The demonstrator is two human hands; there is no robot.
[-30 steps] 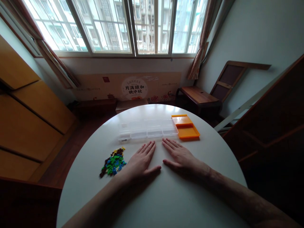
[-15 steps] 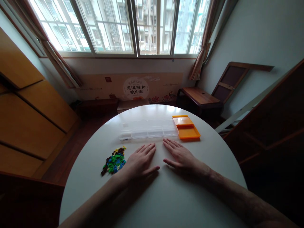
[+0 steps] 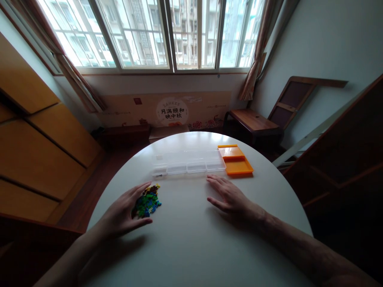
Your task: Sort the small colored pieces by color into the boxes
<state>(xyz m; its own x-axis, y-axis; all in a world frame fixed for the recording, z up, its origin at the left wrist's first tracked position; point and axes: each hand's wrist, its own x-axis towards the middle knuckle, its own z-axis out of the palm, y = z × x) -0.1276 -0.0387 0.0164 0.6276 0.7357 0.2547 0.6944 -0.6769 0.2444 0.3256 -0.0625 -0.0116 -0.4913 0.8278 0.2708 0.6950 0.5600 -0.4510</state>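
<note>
Head view: our left hand point(image 3: 124, 213) cups open around the brick pile point(image 3: 147, 200) at nine o'clock. Our right hand point(image 3: 229, 196) lies flat, empty. At twelve o'clock sit the clear organizer point(image 3: 188, 163) and orange tray point(image 3: 235, 159).

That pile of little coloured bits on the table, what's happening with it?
A person sits at a round white table. Their left hand is cupped over the near side of the pile of small green, blue, yellow and brown plastic pieces. Their right hand lies flat on the table. A clear plastic compartment box and an orange plastic tray sit beyond.

Barred window point(image 3: 167, 34) bright, curtains point(image 3: 254, 48) drawn aside; wooden bench point(image 3: 253, 121) beneath.
</note>
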